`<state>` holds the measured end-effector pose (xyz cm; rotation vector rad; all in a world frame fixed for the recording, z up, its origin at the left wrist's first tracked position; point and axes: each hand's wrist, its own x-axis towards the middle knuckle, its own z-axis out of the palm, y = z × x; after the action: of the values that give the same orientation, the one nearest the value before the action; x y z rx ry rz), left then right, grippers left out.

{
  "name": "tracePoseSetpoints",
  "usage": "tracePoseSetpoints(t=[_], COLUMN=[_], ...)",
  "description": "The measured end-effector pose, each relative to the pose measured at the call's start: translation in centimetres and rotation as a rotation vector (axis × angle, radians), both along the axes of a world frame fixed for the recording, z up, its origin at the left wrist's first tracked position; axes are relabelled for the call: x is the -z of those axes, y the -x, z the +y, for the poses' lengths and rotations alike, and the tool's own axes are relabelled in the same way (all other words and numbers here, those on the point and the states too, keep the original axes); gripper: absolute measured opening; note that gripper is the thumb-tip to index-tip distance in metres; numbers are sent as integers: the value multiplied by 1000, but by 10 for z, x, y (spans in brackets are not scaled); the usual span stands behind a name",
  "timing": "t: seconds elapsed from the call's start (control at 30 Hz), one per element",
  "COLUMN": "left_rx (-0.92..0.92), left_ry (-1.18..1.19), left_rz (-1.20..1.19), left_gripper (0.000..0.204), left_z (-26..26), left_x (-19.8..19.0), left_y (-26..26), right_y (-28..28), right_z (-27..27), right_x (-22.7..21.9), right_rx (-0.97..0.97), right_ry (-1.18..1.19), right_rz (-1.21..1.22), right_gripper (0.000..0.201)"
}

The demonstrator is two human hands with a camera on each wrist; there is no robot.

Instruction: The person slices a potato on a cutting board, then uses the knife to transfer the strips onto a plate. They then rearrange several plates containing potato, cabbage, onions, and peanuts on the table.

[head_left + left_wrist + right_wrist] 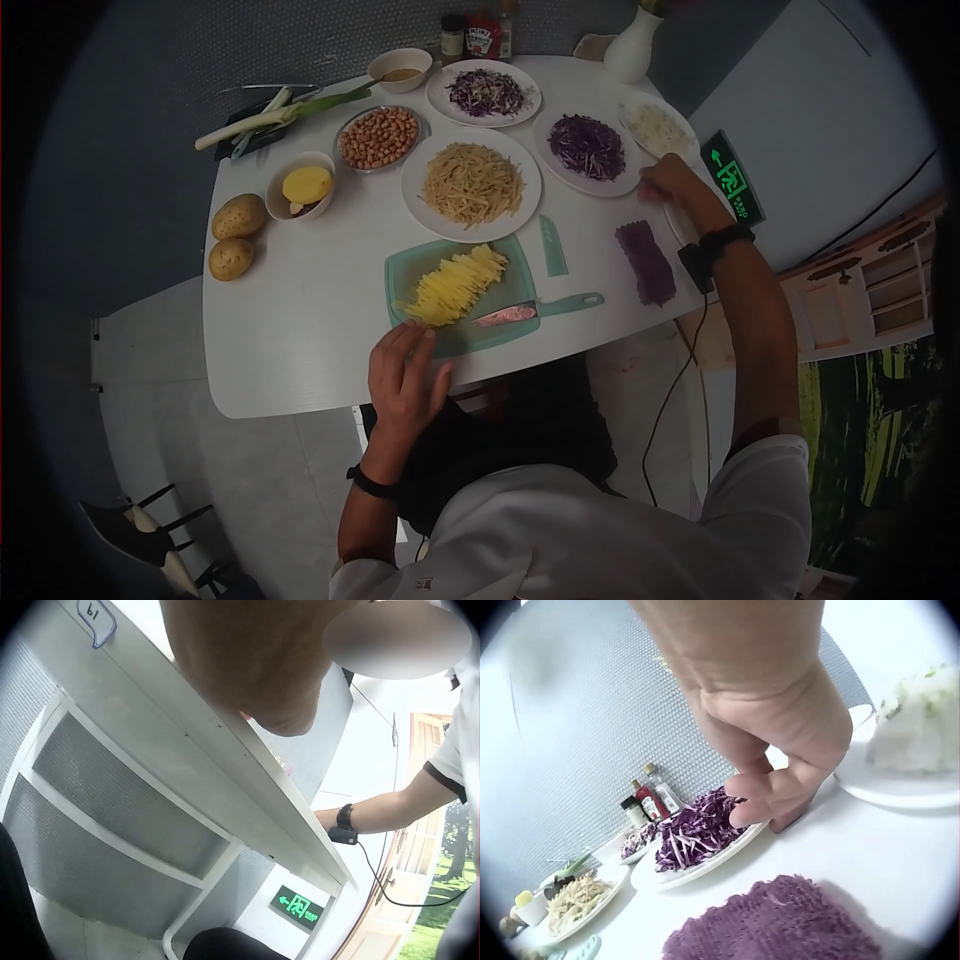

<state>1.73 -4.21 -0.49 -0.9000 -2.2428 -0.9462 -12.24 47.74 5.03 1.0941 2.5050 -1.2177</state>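
My left hand (405, 380) is at the near left edge of the green cutting board (520, 255), fingers spread and fingertips beside yellow potato strips (455, 285). A knife (560, 305) lies across the board's right edge. My right hand (670, 185) is at the right rim of a plate of shredded purple cabbage (588, 148). In the right wrist view the fingers of that hand (776, 795) are bent near the rim of the cabbage plate (697, 876); whether they touch it cannot be told. The left wrist view hides the left fingertips.
A purple cloth (646, 262) and green blade cover (552, 246) lie right of the board. Behind it stand plates of pale shreds (472, 185) and nuts (378, 138). Potatoes (238, 217) and a bowl (318, 208) are at left. A white vase (632, 48) stands at the back right.
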Motion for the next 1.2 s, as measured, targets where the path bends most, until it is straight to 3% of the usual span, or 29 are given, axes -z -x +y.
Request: tracePoseSetpoints(t=[0.07,0.1,0.17,0.3,0.37,0.8,1.0,1.2], left_rx=[2,-1,1,0,-1,-9,-8,-17], left_ry=[6,13,13,19,19,34,40,64], left_rz=[-3,-6,-5,1,0,21,30,23], left_gripper=[43,42,42,40,40,40,38,37], left_z=[0,-1,-1,-1,-1,-1,-1,-1], left_x=[0,1,1,2,2,0,1,-1], left_y=[0,0,-1,-1,-1,0,0,-1], right_y=[1,1,1,-5,-3,-7,38,94], right_z=[3,3,8,15,13,12,-7,-16], right_x=[7,11,18,19,18,0,-1,20], right_rx=[185,188,314,121,329,379,440,590], right_ry=[270,269,555,564,771,730,723,910], right_rz=[126,127,205,151,120,376,464,634], right_gripper=[17,17,21,16,13,19,15,21])
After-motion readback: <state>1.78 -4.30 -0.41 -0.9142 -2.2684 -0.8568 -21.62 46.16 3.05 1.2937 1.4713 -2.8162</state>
